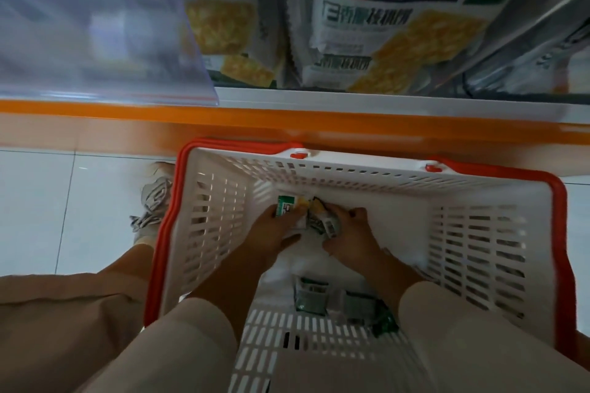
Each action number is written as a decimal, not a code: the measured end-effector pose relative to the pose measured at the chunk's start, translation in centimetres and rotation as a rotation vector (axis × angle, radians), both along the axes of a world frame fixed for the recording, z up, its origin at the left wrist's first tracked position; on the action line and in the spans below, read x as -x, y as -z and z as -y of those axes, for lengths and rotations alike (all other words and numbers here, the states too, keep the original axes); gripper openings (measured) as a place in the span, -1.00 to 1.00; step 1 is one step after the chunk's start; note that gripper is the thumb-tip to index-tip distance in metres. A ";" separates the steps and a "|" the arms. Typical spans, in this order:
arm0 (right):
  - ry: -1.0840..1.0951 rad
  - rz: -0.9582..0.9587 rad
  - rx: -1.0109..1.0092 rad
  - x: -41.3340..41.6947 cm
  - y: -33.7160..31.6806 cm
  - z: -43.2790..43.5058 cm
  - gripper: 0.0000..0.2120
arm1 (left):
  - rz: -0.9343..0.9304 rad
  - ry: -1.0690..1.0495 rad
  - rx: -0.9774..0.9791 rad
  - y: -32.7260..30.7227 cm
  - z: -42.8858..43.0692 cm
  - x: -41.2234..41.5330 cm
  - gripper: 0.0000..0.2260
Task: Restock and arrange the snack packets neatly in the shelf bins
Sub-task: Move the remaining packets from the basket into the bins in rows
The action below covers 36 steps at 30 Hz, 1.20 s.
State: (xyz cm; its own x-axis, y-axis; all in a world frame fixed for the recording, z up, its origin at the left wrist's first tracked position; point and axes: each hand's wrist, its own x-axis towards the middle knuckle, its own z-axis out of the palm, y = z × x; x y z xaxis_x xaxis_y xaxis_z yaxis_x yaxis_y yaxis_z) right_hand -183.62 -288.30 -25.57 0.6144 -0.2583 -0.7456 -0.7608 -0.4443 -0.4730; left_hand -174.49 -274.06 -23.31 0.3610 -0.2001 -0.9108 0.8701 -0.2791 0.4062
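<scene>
Both my hands reach down into a white shopping basket (367, 174) with an orange rim. My left hand (271, 234) grips a small green-and-white snack packet (286, 206). Close beside it, my right hand (354, 238) grips another small packet (324, 220) with yellow and black print. The two packets touch near the basket's far wall. Two more small green packets (311, 293) (360, 308) lie on the basket floor between my forearms. On the shelf above, large cracker packets (376, 29) stand in a row.
The basket stands on the white tiled floor against the shelf's orange base (287, 128). A clear plastic price strip (95, 29) hangs at the upper left. My shoe (150, 204) and trouser leg are left of the basket.
</scene>
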 end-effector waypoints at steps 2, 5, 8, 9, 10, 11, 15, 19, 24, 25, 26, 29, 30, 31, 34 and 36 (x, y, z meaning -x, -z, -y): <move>0.156 -0.011 -0.145 0.3 -0.1 -0.7 -0.24 | -0.041 0.038 0.009 -0.3 0.8 0.4 -0.65; 0.282 0.038 -0.267 0.8 -1.2 -1.3 -0.27 | -0.014 0.045 0.010 -1.8 1.1 1.4 -0.66; 0.349 0.124 -0.338 1.3 -5.1 -1.2 -0.32 | 0.078 0.060 0.024 -4.5 0.8 2.4 -0.65; 0.362 0.158 -0.359 1.6 -6.7 -1.1 -0.35 | 0.096 0.053 0.055 -5.5 0.7 2.7 -0.63; 0.380 0.179 -0.378 1.9 -8.4 -1.1 -0.38 | 0.107 0.034 0.097 -6.6 0.6 3.0 -0.61; 0.410 0.197 -0.400 2.3 -10.3 -1.0 -0.40 | 0.120 0.014 0.139 -8.0 0.6 3.2 -0.59; 0.602 0.222 -0.386 3.5 -17.5 0.2 -0.50 | 0.208 0.019 0.261 -14.5 0.8 3.1 -0.69; 0.792 0.366 -0.634 4.6 -24.6 1.9 -0.70 | 0.366 0.136 0.296 -21.8 0.9 2.7 -0.75; 0.706 0.510 -0.753 6.8 -32.0 3.2 -0.71 | 0.599 0.348 0.365 -30.1 1.1 2.4 -0.62; 0.669 0.531 -0.730 7.1 -33.2 3.4 -0.72 | 0.619 0.389 0.381 -31.5 1.2 2.3 -0.60; 0.624 0.551 -0.695 7.3 -34.5 3.5 -0.70 | 0.631 0.426 0.399 -32.9 1.4 2.4 -0.62; 0.535 0.611 -0.669 7.9 -38.3 4.0 -0.46 | 0.658 0.504 0.425 -36.4 2.2 3.3 -0.67; 0.526 0.622 -0.669 8.1 -39.4 4.3 -0.44 | 0.667 0.514 0.429 -37.2 2.5 3.7 -0.63; 0.510 0.632 -0.668 8.4 -40.5 4.6 -0.45 | 0.673 0.523 0.436 -37.9 2.9 4.0 -0.61; 0.458 0.653 -0.634 8.8 -42.9 5.4 -0.44 | 0.696 0.523 0.451 -39.3 3.8 4.4 -0.74; 0.436 0.675 -0.512 8.7 -43.7 5.8 -0.45 | 0.696 0.503 0.467 -39.6 4.4 4.3 -0.77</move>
